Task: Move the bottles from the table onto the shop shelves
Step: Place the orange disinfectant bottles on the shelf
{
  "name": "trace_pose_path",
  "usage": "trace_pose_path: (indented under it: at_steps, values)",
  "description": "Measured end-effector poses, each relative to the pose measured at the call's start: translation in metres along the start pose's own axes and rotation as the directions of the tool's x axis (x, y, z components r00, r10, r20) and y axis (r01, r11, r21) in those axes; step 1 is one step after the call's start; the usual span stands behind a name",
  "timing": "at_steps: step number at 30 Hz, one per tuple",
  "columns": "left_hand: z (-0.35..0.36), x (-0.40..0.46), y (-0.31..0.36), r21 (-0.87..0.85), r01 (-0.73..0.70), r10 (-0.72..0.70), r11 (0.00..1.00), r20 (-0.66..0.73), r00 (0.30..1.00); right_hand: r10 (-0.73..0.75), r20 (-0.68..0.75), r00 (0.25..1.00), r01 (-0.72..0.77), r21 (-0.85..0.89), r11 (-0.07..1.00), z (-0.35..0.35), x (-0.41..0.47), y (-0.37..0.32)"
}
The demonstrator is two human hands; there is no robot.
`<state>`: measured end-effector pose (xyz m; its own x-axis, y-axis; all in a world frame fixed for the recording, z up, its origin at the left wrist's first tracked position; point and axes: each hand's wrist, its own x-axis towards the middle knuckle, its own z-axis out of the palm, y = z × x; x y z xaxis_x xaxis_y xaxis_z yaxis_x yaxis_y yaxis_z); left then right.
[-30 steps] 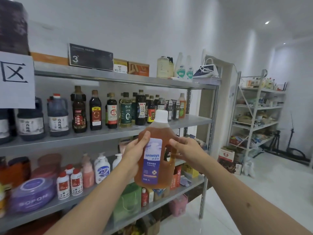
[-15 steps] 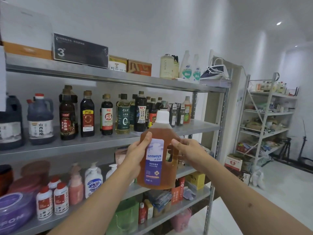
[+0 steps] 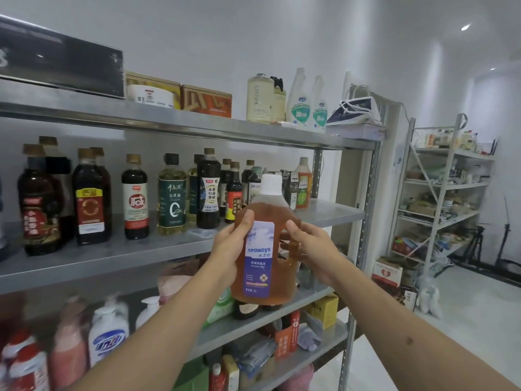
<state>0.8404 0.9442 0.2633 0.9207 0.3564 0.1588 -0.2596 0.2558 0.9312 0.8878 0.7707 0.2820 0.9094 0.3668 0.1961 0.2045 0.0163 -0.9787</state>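
I hold an amber disinfectant bottle (image 3: pixel 265 249) with a white cap and a blue "seaways" label upright in front of the metal shelf unit (image 3: pixel 332 214). My left hand (image 3: pixel 229 249) grips its left side, thumb on the front. My right hand (image 3: pixel 308 246) grips the moulded handle on its right side. The bottle hangs in the air level with the front edge of the middle shelf, to the right of the row of dark sauce bottles (image 3: pixel 208 190). A bare patch of that shelf lies just behind and right of the cap.
The top shelf carries boxes (image 3: pixel 207 101), cleaner bottles (image 3: pixel 298 103) and an iron (image 3: pixel 356 110). Lower shelves hold soap dispensers (image 3: pixel 108 334) and small packets. A second white rack (image 3: pixel 439 198) stands at the far right, with cartons (image 3: pixel 387 270) on the pale floor.
The bottle has risen slightly and come closer to the middle shelf. My view has shifted right along the shelf unit, so the shelves' left end has slid out of sight.
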Motion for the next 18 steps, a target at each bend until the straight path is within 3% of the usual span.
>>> trace_pose_path:
  at_steps: [8, 18]
  values:
    - [0.03, 0.089, -0.015, 0.015, 0.001, -0.001, 1.0, 0.019, 1.0, -0.042, -0.12, 0.992, 0.038, -0.037, 0.999, -0.032, 0.081, 0.013]
    - [0.082, 0.184, -0.042, 0.039, -0.012, 0.012, 0.999, 0.008, 1.0, -0.037, -0.154, 0.987, 0.028, -0.061, 0.998, -0.086, 0.175, 0.027]
